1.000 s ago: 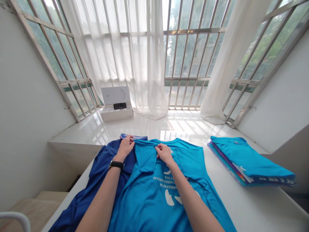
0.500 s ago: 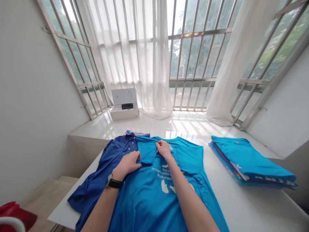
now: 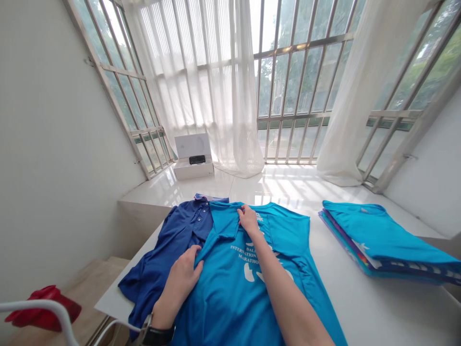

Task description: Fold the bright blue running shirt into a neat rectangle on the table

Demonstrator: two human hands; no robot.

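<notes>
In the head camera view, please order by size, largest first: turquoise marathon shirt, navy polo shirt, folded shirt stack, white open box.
Turquoise marathon shirt, nearest the camera.
Then navy polo shirt and folded turquoise shirt stack: they look alike, so I do not rank them.
Smallest: white open box, far away.

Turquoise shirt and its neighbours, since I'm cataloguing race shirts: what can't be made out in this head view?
Head view:
- Print on the turquoise shirt: partly covered by the right forearm.
- Navy polo: partly covered by the left hand and the turquoise shirt.
- Folded stack: right end cut off by the frame edge.
- Black object in the white box: too small to identify.
</notes>
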